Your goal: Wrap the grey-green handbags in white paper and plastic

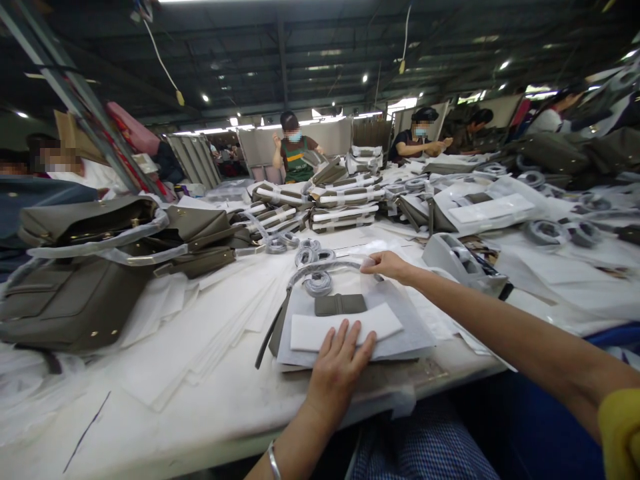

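Note:
A grey-green handbag (276,331) lies flat at the table's front edge, mostly covered by a white paper sheet (420,333). My left hand (343,360) rests with fingers spread on a folded white foam strip (310,331) on top of that sheet. Just beyond the strip is a small dark flap or wallet-like piece (340,305). My right hand (384,265) pinches the wrapped bag handle (320,266) at the far side of the bag. A plastic-wrapped coiled strap (319,284) sits inside the handle's loop.
Finished-looking handbags (75,293) stand at the left beside loose paper sheets (200,333). Stacked handbags (345,203) and more wrapped coils (545,232) fill the far and right parts of the table. A grey tape dispenser (453,257) stands right of my bag. Co-workers (295,157) work across the table.

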Demonstrator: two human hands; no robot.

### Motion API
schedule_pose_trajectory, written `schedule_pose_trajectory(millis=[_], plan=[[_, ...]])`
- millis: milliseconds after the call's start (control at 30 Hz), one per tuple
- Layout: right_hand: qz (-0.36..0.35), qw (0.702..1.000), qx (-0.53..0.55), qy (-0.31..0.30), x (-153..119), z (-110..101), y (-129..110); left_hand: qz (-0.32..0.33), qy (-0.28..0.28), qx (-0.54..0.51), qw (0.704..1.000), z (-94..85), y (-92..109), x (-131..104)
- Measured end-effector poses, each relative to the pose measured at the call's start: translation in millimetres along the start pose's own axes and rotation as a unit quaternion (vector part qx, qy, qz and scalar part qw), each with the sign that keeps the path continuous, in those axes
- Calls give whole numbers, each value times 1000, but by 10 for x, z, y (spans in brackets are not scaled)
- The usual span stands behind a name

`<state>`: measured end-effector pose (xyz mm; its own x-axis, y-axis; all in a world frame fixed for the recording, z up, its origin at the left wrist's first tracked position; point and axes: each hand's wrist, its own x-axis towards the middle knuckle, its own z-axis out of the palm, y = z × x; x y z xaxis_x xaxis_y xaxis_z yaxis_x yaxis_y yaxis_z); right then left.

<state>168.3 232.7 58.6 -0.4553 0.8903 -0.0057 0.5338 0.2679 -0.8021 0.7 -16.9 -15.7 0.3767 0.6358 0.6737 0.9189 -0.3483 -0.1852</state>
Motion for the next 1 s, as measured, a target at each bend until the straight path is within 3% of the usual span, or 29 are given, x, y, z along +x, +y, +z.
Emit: schedule_pose_trajectory(millis=[200, 400, 600, 767, 1000], plan=[[-60, 996, 56, 20, -289, -141, -228, 5, -38, 3, 999, -77, -79, 73], [-187, 980, -71, 21, -943, -45, -356, 9, -61, 2, 998, -96, -92, 99], [-312, 931, -186, -29, -1413, 231, -156, -2, -68, 0, 998, -66, -135, 153], [-382, 888, -257, 18, -1613, 466, 13, -7, -82, -11, 997, -65, -128, 173], [-430, 862, -256, 80, -1696, 581, 187, -38, -149, -52, 987, -172, -45, 263]])
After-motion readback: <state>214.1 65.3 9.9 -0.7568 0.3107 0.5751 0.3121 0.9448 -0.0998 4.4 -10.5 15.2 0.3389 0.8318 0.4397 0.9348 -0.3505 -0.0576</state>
